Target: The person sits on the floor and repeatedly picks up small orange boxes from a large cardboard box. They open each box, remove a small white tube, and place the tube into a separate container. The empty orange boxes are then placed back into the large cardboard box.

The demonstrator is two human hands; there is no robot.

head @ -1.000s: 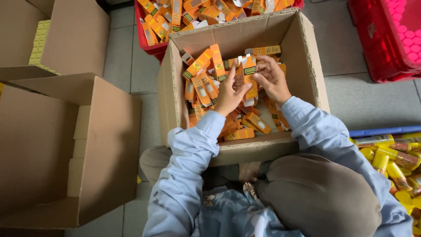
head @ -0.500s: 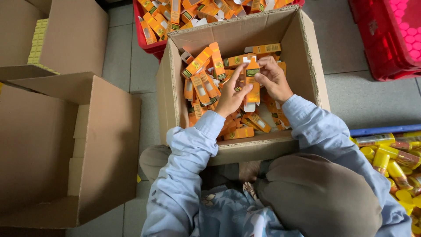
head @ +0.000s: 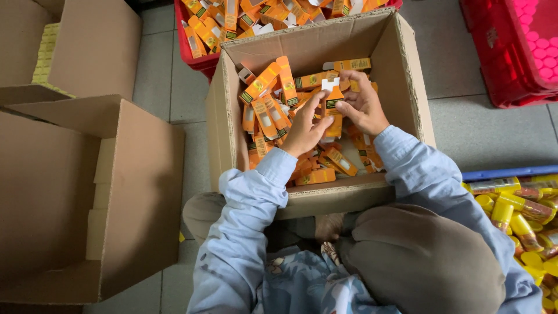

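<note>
Working over the open box [head: 407,75], a small orange carton [head: 333,107] is held between both hands. The left hand [head: 303,129] is curled about its lower part, fingers closed; the right hand [head: 361,104] pinches its upper end, where the white flap stands open. Compared with a second ago, the carton has been lifted slightly and turned more upright, so the flap is now better presented for handling. More cartons [head: 273,104] lie loose beneath, and a red crate [head: 189,52] stands beyond.
</note>
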